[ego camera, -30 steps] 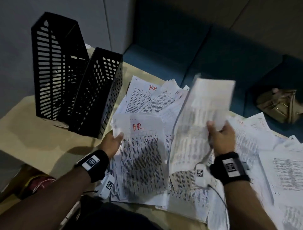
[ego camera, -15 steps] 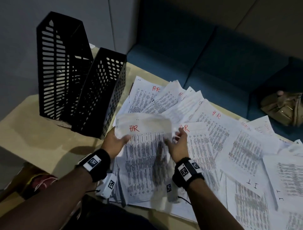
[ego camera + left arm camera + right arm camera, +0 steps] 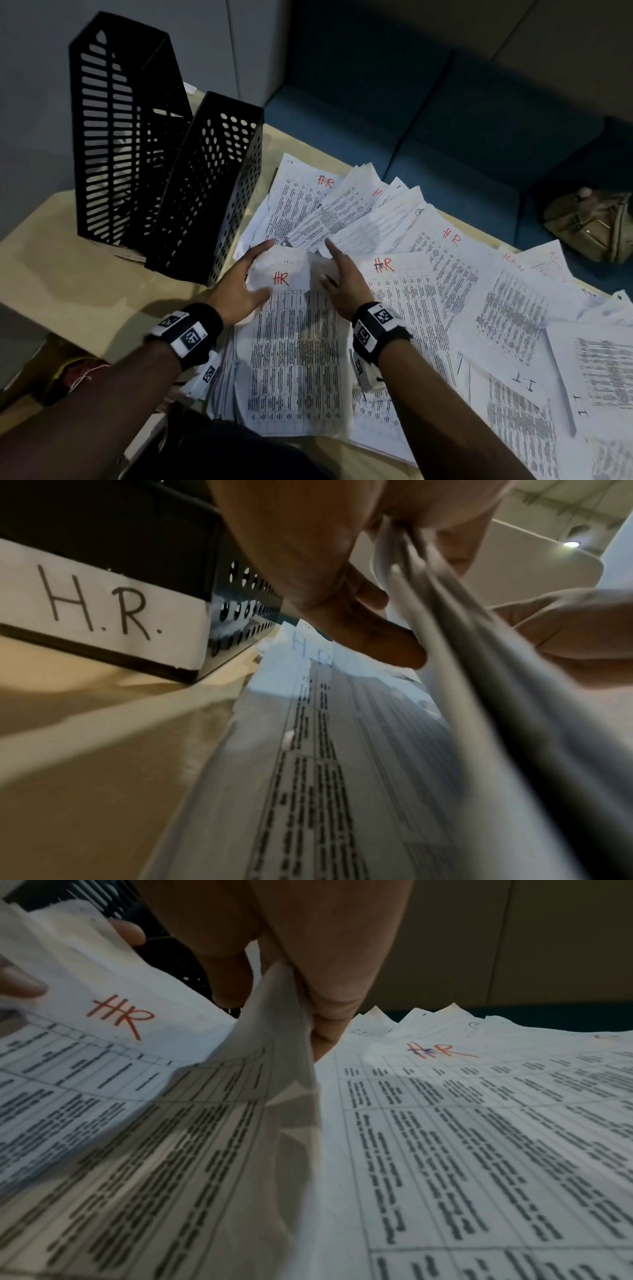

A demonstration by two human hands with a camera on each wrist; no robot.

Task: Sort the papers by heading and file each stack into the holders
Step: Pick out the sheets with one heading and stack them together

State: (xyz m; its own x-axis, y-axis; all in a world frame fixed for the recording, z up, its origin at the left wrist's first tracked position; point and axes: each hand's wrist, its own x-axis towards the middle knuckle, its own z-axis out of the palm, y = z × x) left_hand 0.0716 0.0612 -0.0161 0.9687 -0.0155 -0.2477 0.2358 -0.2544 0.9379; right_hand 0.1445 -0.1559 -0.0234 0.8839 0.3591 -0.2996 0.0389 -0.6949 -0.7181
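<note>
A stack of printed sheets headed HR in red (image 3: 294, 342) lies near the table's front edge. My left hand (image 3: 239, 287) grips its top left corner, with the thumb (image 3: 387, 645) against the sheets. My right hand (image 3: 342, 277) is at the stack's top right edge and pinches the curled-up paper edge between its fingers (image 3: 325, 1001); the index finger points away. Two black holders stand at the back left: a tall slotted one (image 3: 130, 137) and a perforated one (image 3: 212, 192) with a white H.R. label (image 3: 103, 601).
More HR sheets (image 3: 404, 301) fan out to the right and behind the stack. Sheets marked I.T (image 3: 524, 411) and ADMIN (image 3: 513, 263) lie further right. The bare tan table (image 3: 68, 274) shows at left. A tan bag (image 3: 592, 222) sits on the blue sofa (image 3: 445, 137) beyond.
A second ago my right hand held a sheet up at the right. It brought the sheet left onto the HR stack and now holds the stack's right edge. My left hand stayed at the corner.
</note>
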